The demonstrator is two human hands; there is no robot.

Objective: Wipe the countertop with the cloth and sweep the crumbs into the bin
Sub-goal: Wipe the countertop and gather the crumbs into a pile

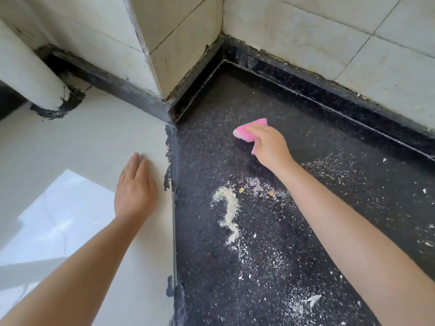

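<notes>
Head view: my right hand (266, 147) holds the pink cloth (250, 130) down on the dark countertop (211, 231).

My fingers curl over the top of the cloth and pinch it, so only its far edge and a strip below my palm show; it sits near the back corner, where the black raised edge (329, 95) meets the tiled wall (306, 31). My left hand (135, 187) lies flat, fingers straight and together, on the pale surface (82, 142) just beside the countertop's left edge. Between my arms a yellowish trail of crumbs (229, 215) curves across the countertop, with white specks (270, 262) scattered nearer me. More crumbs (334, 165) lie right of my forearm. A white pipe (28, 74) stands far left.
</notes>
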